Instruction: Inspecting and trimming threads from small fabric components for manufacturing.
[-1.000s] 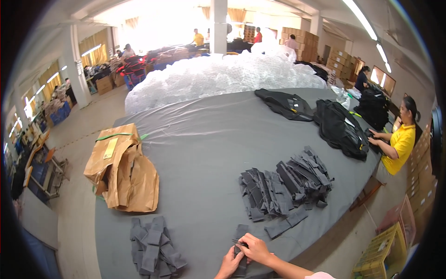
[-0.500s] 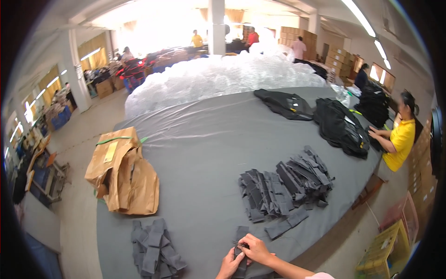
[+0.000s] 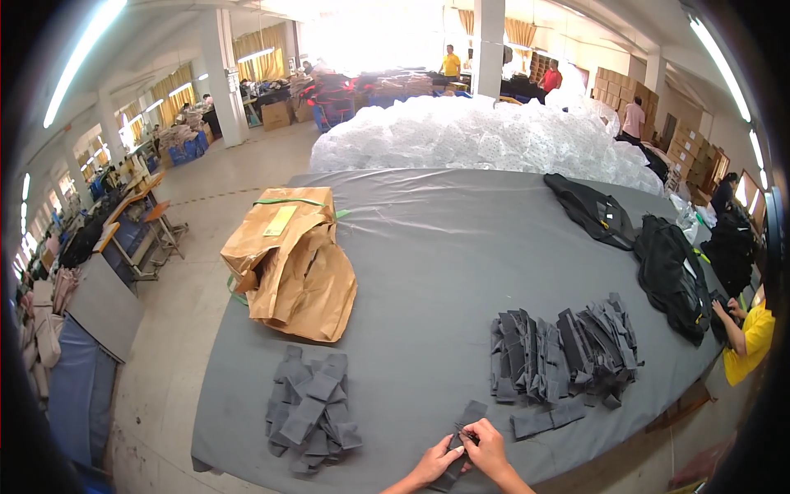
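Near the front edge of the table, my left hand (image 3: 436,461) is closed on a dark grey fabric strip (image 3: 473,412), thumb on top. The strip's far end sticks out past my fingers over the cloth. My right hand (image 3: 487,451) meets the left at the strip, its fingers pinched round a small dark tool (image 3: 459,429) with thin tips; most of it is hidden in the fingers. To the left lies a loose heap of similar strips (image 3: 309,412). A larger bundled pile of strips (image 3: 564,350) lies to the right, with one separate strip (image 3: 547,420) in front of it.
A crumpled brown paper bag (image 3: 300,263) stands at the table's left. Black garment-like pieces (image 3: 671,276) lie at the right, where a person in yellow (image 3: 749,337) works. Heaped clear plastic (image 3: 461,136) borders the far edge of the grey cloth-covered table (image 3: 428,247).
The whole view has swung left, so the table and piles appear further right. My hands stay together on the strip, with the right hand now turned more upright beside the left.
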### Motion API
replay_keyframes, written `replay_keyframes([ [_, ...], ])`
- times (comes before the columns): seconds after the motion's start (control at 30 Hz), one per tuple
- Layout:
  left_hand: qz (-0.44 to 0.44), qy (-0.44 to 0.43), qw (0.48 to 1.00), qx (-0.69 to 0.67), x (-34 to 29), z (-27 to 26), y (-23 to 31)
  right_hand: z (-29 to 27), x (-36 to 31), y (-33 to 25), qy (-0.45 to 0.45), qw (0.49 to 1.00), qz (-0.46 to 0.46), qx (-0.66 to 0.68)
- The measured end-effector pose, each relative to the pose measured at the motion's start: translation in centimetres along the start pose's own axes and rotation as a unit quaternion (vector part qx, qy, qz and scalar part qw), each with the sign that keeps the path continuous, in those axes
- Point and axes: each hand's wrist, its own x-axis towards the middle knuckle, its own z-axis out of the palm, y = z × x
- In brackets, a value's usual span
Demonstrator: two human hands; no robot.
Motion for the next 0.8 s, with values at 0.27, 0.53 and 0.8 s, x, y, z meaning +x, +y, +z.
replay_keyframes([
  [0.27,0.005,0.001,1.000,0.024,0.2,-0.1,-0.7,-0.2,0.0,-0.2,0.005,1.000,-0.006,-0.004],
  [0.53,-0.003,-0.024,1.000,-0.015,0.3,-0.1,-0.7,-0.1,0.0,0.1,0.008,1.000,-0.013,-0.002],
  [0.8,-0.017,-0.038,0.997,-0.062,-0.4,0.2,1.1,-0.1,0.0,0.1,0.007,1.000,-0.010,0.000],
])
